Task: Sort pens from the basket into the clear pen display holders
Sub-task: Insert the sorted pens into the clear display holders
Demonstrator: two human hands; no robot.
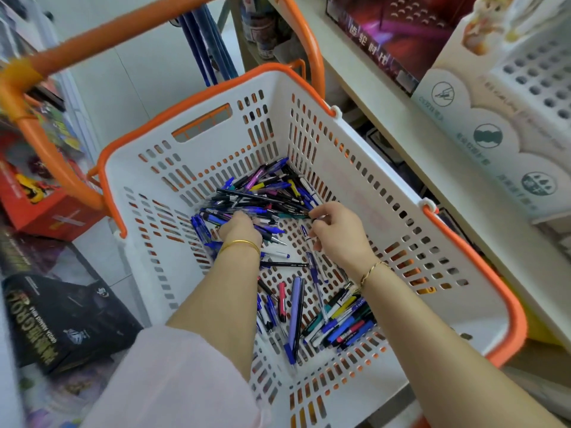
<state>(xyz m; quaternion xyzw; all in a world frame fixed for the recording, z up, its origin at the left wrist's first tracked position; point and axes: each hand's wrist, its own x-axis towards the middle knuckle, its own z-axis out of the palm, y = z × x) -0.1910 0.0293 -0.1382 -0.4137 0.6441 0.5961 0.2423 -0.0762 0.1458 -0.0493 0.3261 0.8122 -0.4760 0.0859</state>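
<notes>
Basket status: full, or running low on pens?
Low. The pens lie in a shallow scatter on the basket floor, with bare slotted floor showing between two clusters. The tall walls stand clear above them.

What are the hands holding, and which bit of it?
The right hand pinches one end of a dark pen. The left hand is buried in the heap of pens; whether it grips any cannot be told.

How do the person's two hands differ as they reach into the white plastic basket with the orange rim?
The left hand digs its fingers into the far heap of pens, while the right hand pinches the end of one dark pen. The left wrist wears a plain gold bangle, the right a twisted gold bracelet. Both hands are inside the white, orange-rimmed basket.
</notes>
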